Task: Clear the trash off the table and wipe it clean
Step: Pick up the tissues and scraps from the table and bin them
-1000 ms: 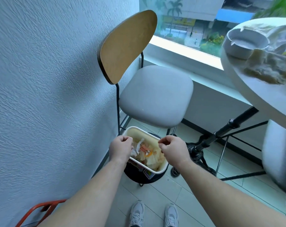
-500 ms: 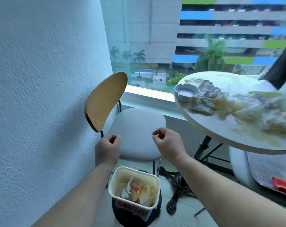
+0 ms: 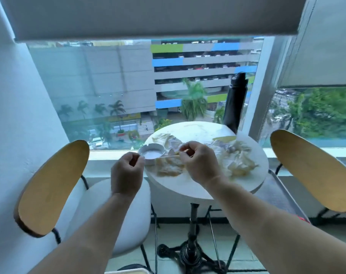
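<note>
Both my forearms reach forward side by side from the bottom of the view, wrists level, backs of the hands up. My left hand (image 3: 127,173) hangs in the air just beside the near-left edge of the round white table (image 3: 190,191), fingers curled into a loose fist with nothing in it. My right hand (image 3: 200,163) is over the tabletop, knuckles bent and thumb tip drawn against the forefinger; I can make out nothing in it, though the blur keeps me from telling whether it touches the paper beneath. The trash lies spread on the table: crumpled tissues (image 3: 238,161) to the right of my hand and a yellowish wad (image 3: 168,167) between my two hands. A white ashtray (image 3: 151,153) sits at the table's left edge, just beyond my left knuckles.
</note>
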